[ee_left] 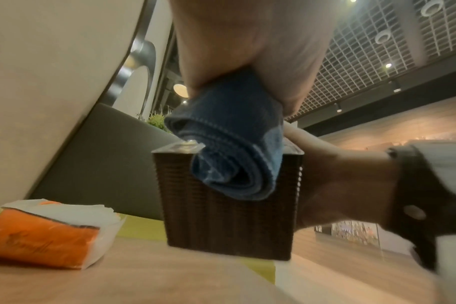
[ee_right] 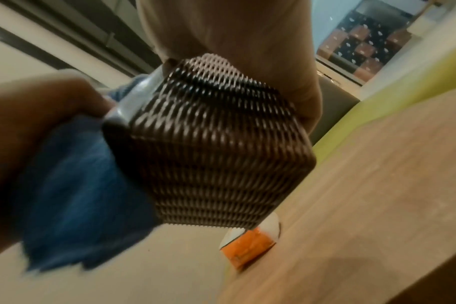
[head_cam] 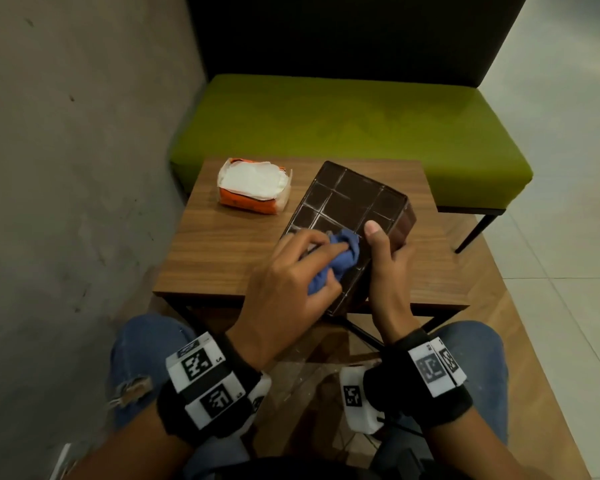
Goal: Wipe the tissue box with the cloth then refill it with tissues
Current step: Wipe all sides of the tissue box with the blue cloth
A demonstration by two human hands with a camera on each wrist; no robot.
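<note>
A dark brown woven tissue box [head_cam: 350,209] [ee_left: 227,207] [ee_right: 216,148] is held tilted above the near edge of the wooden table [head_cam: 222,247], its gridded flat face turned up. My right hand [head_cam: 385,261] grips its right side, thumb on the upper face. My left hand [head_cam: 291,271] holds a bunched blue cloth [head_cam: 340,258] [ee_left: 234,154] [ee_right: 73,176] and presses it on the box's near end. An open orange pack of white tissues [head_cam: 253,185] [ee_left: 47,232] [ee_right: 250,242] lies at the table's far left.
A green bench [head_cam: 326,133] with a dark backrest stands behind the table. A grey wall [head_cam: 66,150] runs along the left. My knees in blue jeans [head_cam: 142,355] sit below the table's near edge. Pale tiled floor lies to the right.
</note>
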